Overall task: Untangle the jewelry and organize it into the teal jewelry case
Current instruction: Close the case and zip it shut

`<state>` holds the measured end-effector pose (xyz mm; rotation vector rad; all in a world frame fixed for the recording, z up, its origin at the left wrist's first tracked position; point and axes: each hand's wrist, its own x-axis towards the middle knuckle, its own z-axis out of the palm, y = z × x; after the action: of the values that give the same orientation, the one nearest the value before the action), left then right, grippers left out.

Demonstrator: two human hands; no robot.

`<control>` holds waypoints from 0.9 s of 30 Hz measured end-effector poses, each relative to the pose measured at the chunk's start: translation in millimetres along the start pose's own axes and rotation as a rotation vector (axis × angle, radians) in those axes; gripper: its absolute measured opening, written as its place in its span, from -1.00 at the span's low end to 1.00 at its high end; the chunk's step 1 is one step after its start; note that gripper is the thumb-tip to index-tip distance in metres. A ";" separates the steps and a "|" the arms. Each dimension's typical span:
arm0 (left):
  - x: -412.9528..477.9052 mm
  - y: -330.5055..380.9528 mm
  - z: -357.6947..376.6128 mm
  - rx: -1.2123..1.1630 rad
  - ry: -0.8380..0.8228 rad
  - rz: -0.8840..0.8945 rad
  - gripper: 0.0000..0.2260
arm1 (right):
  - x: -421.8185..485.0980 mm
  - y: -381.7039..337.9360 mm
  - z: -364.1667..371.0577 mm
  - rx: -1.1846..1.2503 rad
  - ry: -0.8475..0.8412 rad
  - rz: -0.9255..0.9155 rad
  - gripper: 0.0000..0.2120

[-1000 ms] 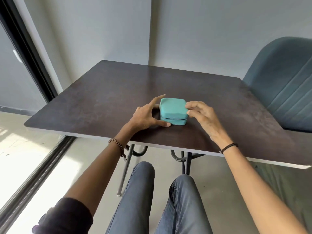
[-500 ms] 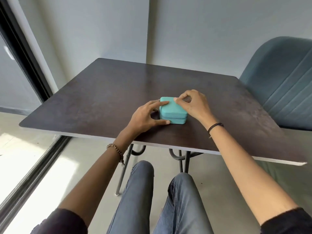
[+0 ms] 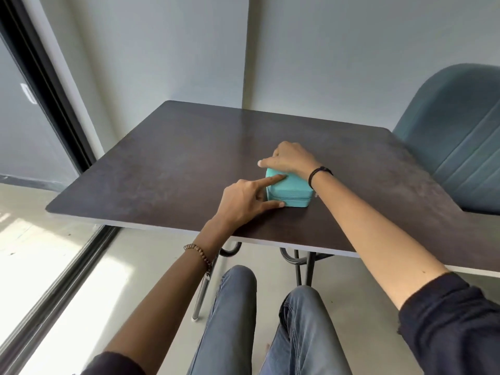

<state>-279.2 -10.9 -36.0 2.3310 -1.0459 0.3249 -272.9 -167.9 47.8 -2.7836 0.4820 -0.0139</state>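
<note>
a: position of the case?

b: on my feed the teal jewelry case (image 3: 290,189) stands closed on the dark table (image 3: 162,163), closer to the near edge than the far one.

a: left hand?

b: the left hand (image 3: 243,201) is at the case's left end. the index finger lies straight on the lid and the thumb presses the near wall, the two clamped on that corner. a beaded bracelet (image 3: 198,254) is on the wrist.

a: right hand?

b: the right hand (image 3: 290,159) lies over the lid's far edge with its fingers bent down behind it. i cannot tell whether they are clamped on anything, as that side is hidden. a dark cord band (image 3: 319,173) is on the wrist.

a: anything else?

b: a blue-grey chair (image 3: 460,136) stands at the table's right.
</note>
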 end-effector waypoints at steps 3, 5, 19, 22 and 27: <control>0.8 -2.2 0.4 -0.001 -0.009 0.010 -0.43 | 2.4 -15.0 -2.4 -0.082 -0.031 0.010 -0.78; 0.9 -2.3 0.5 -0.009 -0.011 0.013 -0.43 | 2.6 -24.0 -4.5 -0.148 -0.022 0.015 -0.80; 6.1 -8.4 3.6 -0.119 -0.048 -0.018 -0.44 | 10.2 -38.6 -0.5 -0.396 0.025 -0.117 -0.69; 7.0 -9.7 4.8 -0.136 -0.062 -0.017 -0.45 | 8.2 -40.9 -1.7 -0.421 0.027 -0.199 -0.74; 7.0 -6.4 3.9 -0.145 -0.065 -0.038 -0.45 | -0.2 -43.8 8.1 -0.490 -0.023 -0.339 -0.82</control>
<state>-269.8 -14.0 -38.7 2.2415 -1.0194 0.1543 -258.3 -126.3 53.6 -3.3073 -0.0062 0.0695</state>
